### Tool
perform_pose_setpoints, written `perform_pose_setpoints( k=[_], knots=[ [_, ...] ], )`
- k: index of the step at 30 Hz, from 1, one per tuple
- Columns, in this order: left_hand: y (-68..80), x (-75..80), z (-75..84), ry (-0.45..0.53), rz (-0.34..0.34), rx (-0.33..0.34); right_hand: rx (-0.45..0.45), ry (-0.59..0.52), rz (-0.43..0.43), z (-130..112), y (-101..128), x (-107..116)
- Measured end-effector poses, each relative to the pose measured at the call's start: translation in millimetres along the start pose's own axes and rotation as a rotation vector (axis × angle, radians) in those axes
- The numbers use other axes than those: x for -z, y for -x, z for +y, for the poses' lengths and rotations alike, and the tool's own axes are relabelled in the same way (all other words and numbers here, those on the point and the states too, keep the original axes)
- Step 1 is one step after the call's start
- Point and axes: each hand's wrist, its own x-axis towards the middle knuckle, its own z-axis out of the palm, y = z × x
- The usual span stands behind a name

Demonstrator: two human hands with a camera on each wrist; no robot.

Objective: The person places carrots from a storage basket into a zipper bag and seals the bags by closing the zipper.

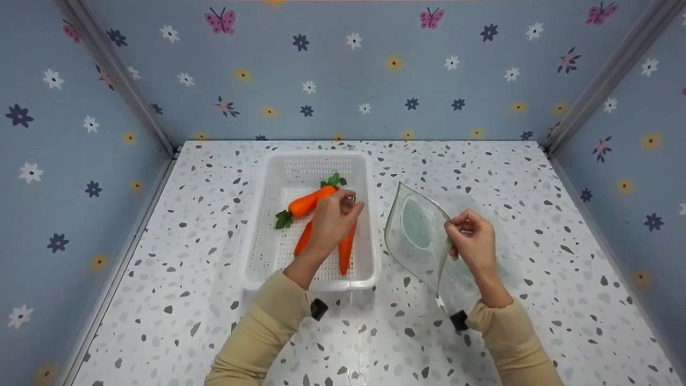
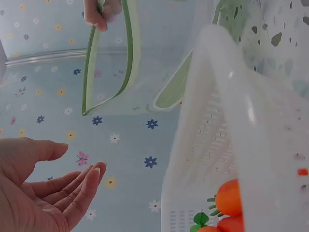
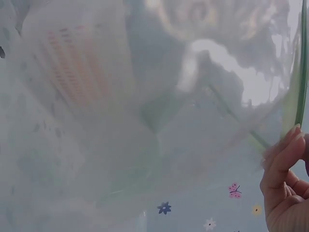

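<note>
A white slotted basket holds three orange carrots with green tops; one carrot lies slanted across the others. My left hand hovers just over the carrots with relaxed fingers. The left wrist view shows that hand holding nothing beside the basket, with a carrot below. My right hand pinches the rim of a clear zip bag to the right of the basket and holds its mouth up. The bag fills the right wrist view, with my fingers on its green edge.
The speckled white tabletop is boxed in by blue flowered walls at the back and both sides. The bag's lower part lies on the table by my right wrist.
</note>
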Motion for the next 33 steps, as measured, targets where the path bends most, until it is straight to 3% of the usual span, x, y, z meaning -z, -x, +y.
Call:
perform_pose_setpoints(
  k=[9, 18, 29, 31, 33],
  knots=[
    [-30.9, 16.1, -3.7, -0.031, 0.008, 0.063, 0.021, 0.004, -0.008, -1, 1, 0],
    [-54.5, 30.1, -24.2, -0.061, -0.053, 0.304, 0.024, -0.015, 0.001, -1, 0, -2],
    [-62.7, 42.8, -58.0, -0.042, -0.176, 0.603, 0.018, -0.005, 0.002, 1, 0, -2],
    [-63.9, 43.3, -66.1, -0.047, -0.184, 0.638, 0.01, -0.002, 0.002, 1, 0, -2],
    [-70.5, 38.8, -89.8, -0.06, -0.164, 0.64, 0.0, 0.001, 0.004, 7, -2, 0]
  ],
)
